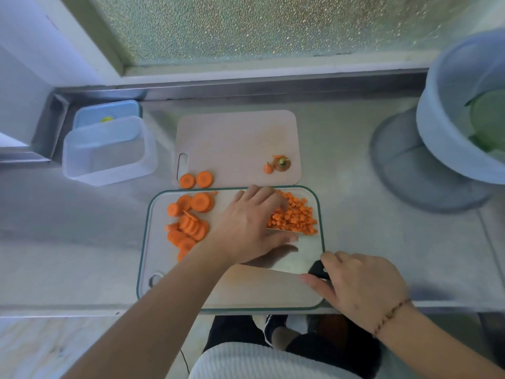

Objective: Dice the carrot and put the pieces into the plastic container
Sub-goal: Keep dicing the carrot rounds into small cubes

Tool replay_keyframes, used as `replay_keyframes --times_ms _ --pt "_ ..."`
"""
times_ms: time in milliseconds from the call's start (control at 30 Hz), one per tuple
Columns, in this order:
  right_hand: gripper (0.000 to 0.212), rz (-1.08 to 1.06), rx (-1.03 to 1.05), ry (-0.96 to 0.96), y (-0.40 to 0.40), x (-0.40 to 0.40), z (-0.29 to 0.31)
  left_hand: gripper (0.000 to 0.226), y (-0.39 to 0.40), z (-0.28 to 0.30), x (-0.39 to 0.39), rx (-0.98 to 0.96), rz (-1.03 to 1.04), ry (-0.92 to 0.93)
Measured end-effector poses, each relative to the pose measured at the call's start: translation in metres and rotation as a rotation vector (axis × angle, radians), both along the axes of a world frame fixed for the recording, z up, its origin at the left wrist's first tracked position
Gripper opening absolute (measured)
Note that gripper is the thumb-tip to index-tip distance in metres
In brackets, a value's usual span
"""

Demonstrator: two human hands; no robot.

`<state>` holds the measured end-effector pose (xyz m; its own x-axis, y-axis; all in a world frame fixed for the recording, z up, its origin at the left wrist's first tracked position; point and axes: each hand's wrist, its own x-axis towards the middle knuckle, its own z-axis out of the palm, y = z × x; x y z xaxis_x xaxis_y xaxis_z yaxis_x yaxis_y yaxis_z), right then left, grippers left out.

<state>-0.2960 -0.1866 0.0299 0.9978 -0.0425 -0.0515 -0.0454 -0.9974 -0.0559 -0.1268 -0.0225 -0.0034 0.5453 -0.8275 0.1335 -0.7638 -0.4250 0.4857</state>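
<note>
A pile of diced carrot [296, 216] lies at the far right of the green-rimmed cutting board [153, 214], against the flat blade of a cleaver [300, 253]. My left hand [251, 222] lies open over the board's middle, its fingers touching the dice and its thumb along the blade. My right hand [358, 288] grips the cleaver's black handle at the board's right edge. Carrot rounds [188, 222] are heaped on the board's left side. The empty clear plastic container [109, 151] stands at the far left of the counter.
A second pale board [237, 138] lies behind, carrying two carrot rounds [195, 179] and the carrot's trimmed ends [277, 165]. The container's lid [106, 112] lies behind the container. A pale blue bowl [451, 127] holding something green stands far right on a grey stand. The counter's front edge is just below the board.
</note>
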Motion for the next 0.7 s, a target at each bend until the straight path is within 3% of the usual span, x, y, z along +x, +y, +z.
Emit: replay_keyframes --times_ms 67,133,367,467,567,700 --pt "0.067 0.009 -0.004 0.003 0.002 0.002 0.001 0.079 0.001 -0.004 0.0 0.094 0.017 -0.041" --pt "0.064 0.017 0.0 -0.002 0.003 0.004 0.0 0.086 0.002 -0.007 0.002 0.121 0.086 -0.023" --pt "0.064 0.047 0.006 -0.005 0.006 0.01 0.001 0.057 -0.005 -0.004 0.004 0.107 0.245 -0.066" --pt "0.062 0.055 0.009 0.002 0.008 0.013 0.003 0.072 -0.013 0.005 0.003 0.085 0.186 0.043" --pt "0.061 0.05 0.019 0.006 0.008 0.015 0.005 0.091 -0.02 0.008 0.002 0.198 0.098 0.016" --pt "0.062 0.061 0.027 0.01 0.006 0.016 0.007 0.068 -0.022 0.001 0.005 0.192 0.172 -0.055"
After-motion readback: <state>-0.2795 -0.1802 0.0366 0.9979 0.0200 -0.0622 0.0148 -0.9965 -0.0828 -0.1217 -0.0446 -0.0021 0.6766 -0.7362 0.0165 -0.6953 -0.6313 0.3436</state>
